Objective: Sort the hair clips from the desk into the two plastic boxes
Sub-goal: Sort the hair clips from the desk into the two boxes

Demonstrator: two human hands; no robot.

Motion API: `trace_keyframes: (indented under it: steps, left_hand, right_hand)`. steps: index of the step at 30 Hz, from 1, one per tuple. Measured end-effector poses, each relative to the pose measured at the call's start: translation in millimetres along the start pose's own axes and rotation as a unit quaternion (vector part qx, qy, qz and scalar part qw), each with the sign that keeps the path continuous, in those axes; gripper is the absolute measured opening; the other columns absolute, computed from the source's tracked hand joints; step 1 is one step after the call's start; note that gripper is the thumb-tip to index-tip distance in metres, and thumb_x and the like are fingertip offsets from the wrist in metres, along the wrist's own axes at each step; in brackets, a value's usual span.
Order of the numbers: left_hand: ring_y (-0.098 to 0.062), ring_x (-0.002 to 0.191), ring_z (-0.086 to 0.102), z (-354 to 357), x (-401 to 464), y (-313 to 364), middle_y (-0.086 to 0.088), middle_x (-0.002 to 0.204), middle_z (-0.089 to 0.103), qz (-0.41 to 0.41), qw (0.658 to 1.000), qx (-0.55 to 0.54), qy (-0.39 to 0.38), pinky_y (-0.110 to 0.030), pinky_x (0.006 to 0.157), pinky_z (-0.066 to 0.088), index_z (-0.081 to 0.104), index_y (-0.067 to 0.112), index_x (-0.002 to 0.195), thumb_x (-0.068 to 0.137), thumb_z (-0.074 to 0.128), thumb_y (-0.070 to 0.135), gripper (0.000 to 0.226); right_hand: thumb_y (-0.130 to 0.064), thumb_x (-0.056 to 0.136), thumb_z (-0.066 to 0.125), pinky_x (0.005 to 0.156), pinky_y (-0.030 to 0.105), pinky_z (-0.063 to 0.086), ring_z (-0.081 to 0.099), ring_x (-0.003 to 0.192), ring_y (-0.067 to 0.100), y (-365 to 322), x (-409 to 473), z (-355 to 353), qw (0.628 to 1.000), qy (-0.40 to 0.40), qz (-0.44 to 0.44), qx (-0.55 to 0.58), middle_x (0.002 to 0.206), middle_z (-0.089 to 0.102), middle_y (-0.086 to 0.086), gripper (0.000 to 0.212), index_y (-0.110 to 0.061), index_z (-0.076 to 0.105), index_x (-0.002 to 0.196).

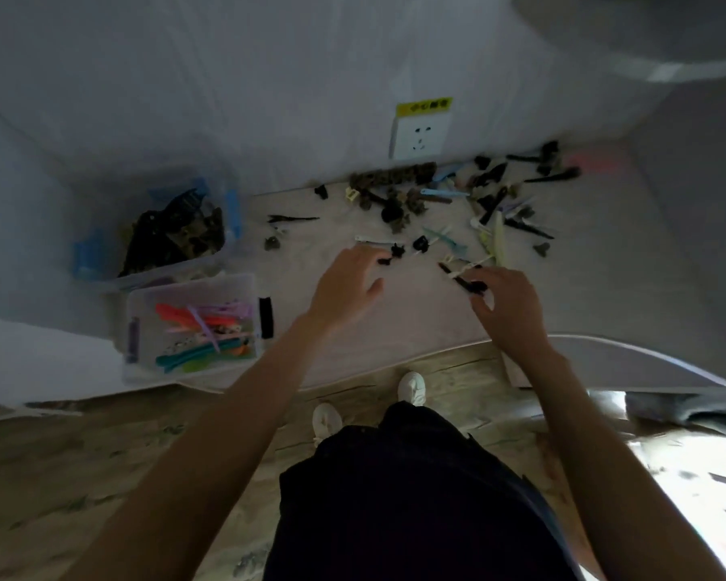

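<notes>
Several hair clips (436,199), black, brown and pastel, lie scattered over the back of the pale desk (416,325). My left hand (346,283) hovers with fingers spread, its fingertips touching a small black clip (388,257). My right hand (506,306) pinches a long black clip (464,280) by one end. At the left stand two clear plastic boxes: the far box (210,262) holds dark clips, the near box (244,287) holds coloured clips.
A wall socket (421,134) with a yellow label sits behind the pile. A black strip (265,317) lies beside the near box. Below the desk edge are wooden floor and my white shoes (411,385). A curved white edge (646,354) runs at the right.
</notes>
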State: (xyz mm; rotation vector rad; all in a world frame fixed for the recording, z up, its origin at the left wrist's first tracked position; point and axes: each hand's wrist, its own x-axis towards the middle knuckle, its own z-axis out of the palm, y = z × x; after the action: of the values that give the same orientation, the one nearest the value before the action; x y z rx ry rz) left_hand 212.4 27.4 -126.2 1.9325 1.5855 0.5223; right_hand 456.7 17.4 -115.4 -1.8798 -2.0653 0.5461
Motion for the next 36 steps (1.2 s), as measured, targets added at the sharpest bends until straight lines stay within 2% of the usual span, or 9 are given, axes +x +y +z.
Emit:
trace_keyframes:
  steps: [7, 12, 15, 17, 21, 23, 27, 32, 36]
  left_hand:
    - [-0.026, 0.132, 0.033, 30.2, 74.4, -2.8, -0.007, 0.143, 0.041, -0.094, 0.990, 0.097, -0.035, -0.035, 0.108, 0.031, 0.044, 0.014, 0.135, 0.088, 0.049, 0.002, 0.049]
    - [-0.028, 0.111, 0.048, 39.7, 94.5, -5.3, -0.010, 0.119, 0.057, -0.100, 0.985, 0.142, -0.017, -0.034, 0.091, 0.040, 0.059, 0.013, 0.115, 0.089, 0.051, 0.007, 0.028]
    - [-0.029, 0.102, 0.053, 41.3, 98.0, -5.4, -0.012, 0.107, 0.060, -0.138, 0.980, 0.143, -0.011, -0.034, 0.083, 0.042, 0.060, 0.012, 0.108, 0.089, 0.054, 0.012, 0.020]
    - [-0.030, 0.098, 0.054, 41.2, 93.9, -0.2, -0.014, 0.104, 0.059, -0.153, 0.979, 0.132, 0.015, -0.035, 0.079, 0.043, 0.059, 0.011, 0.106, 0.088, 0.053, 0.008, 0.019]
    - [-0.025, 0.089, 0.059, 46.9, 83.0, 33.7, -0.015, 0.102, 0.059, -0.097, 0.991, 0.055, 0.074, -0.032, 0.078, 0.046, 0.061, 0.005, 0.107, 0.089, 0.054, 0.005, 0.019]
    - [-0.024, 0.086, 0.060, 53.1, 88.6, 50.7, -0.014, 0.102, 0.058, -0.067, 0.996, 0.016, 0.061, -0.033, 0.078, 0.049, 0.062, 0.005, 0.105, 0.089, 0.055, 0.005, 0.018]
    - [-0.026, 0.096, 0.057, 67.5, 116.0, 58.8, -0.013, 0.106, 0.061, -0.056, 0.997, 0.058, -0.010, -0.035, 0.081, 0.044, 0.060, 0.007, 0.105, 0.088, 0.054, 0.007, 0.018]
    - [-0.028, 0.097, 0.055, 74.3, 138.0, 55.5, -0.014, 0.102, 0.062, -0.029, 0.989, 0.128, -0.066, -0.037, 0.078, 0.046, 0.059, 0.007, 0.101, 0.086, 0.054, 0.012, 0.016]
    - [-0.026, 0.100, 0.052, 67.9, 140.3, 49.6, -0.012, 0.108, 0.058, -0.008, 0.987, 0.142, -0.080, -0.037, 0.080, 0.046, 0.059, 0.009, 0.102, 0.086, 0.059, 0.016, 0.017]
  right_hand:
    - [-0.006, 0.085, 0.054, 0.091, 0.040, 0.039, 0.050, 0.116, 0.031, 46.0, 38.9, 0.1, 0.993, -0.087, -0.048, -0.063, 0.123, 0.060, 0.009, 0.031, -0.011, 0.060, 0.115]
    - [-0.001, 0.079, 0.059, 0.086, 0.045, 0.043, 0.053, 0.102, 0.038, 55.2, 70.7, 1.0, 0.989, -0.085, -0.082, -0.091, 0.103, 0.064, 0.015, 0.025, -0.010, 0.069, 0.100]
    - [-0.016, 0.087, 0.056, 0.088, 0.041, 0.038, 0.047, 0.109, 0.034, 57.2, 86.0, 1.0, 0.973, -0.140, -0.091, -0.158, 0.110, 0.057, 0.011, 0.022, -0.015, 0.064, 0.108]
    - [-0.015, 0.087, 0.055, 0.090, 0.039, 0.037, 0.046, 0.110, 0.032, 62.4, 91.9, 2.3, 0.972, -0.149, -0.087, -0.159, 0.112, 0.056, 0.011, 0.022, -0.014, 0.063, 0.107]
    - [-0.012, 0.088, 0.052, 0.087, 0.037, 0.039, 0.050, 0.105, 0.032, 69.5, 89.6, -10.1, 0.988, -0.113, -0.077, -0.070, 0.107, 0.058, 0.013, 0.016, -0.007, 0.060, 0.101]
    - [-0.014, 0.091, 0.050, 0.077, 0.040, 0.042, 0.054, 0.090, 0.031, 68.2, 87.9, -25.5, 0.997, -0.068, -0.035, 0.020, 0.096, 0.059, 0.013, 0.011, -0.006, 0.055, 0.095]
    - [-0.015, 0.093, 0.045, 0.061, 0.038, 0.041, 0.054, 0.068, 0.031, 51.2, 72.6, -30.3, 0.990, -0.122, 0.019, 0.072, 0.075, 0.055, 0.011, 0.006, -0.010, 0.044, 0.091]
    - [-0.020, 0.089, 0.051, 0.076, 0.037, 0.042, 0.058, 0.091, 0.031, 38.9, 65.8, 8.2, 0.977, -0.170, -0.044, -0.119, 0.101, 0.060, 0.012, 0.022, -0.007, 0.052, 0.106]
    - [-0.026, 0.069, 0.076, 0.054, 0.026, 0.045, 0.061, 0.060, 0.022, 40.7, 72.3, 14.2, 0.964, -0.168, -0.028, -0.205, 0.069, 0.063, 0.006, 0.018, -0.011, 0.065, 0.071]
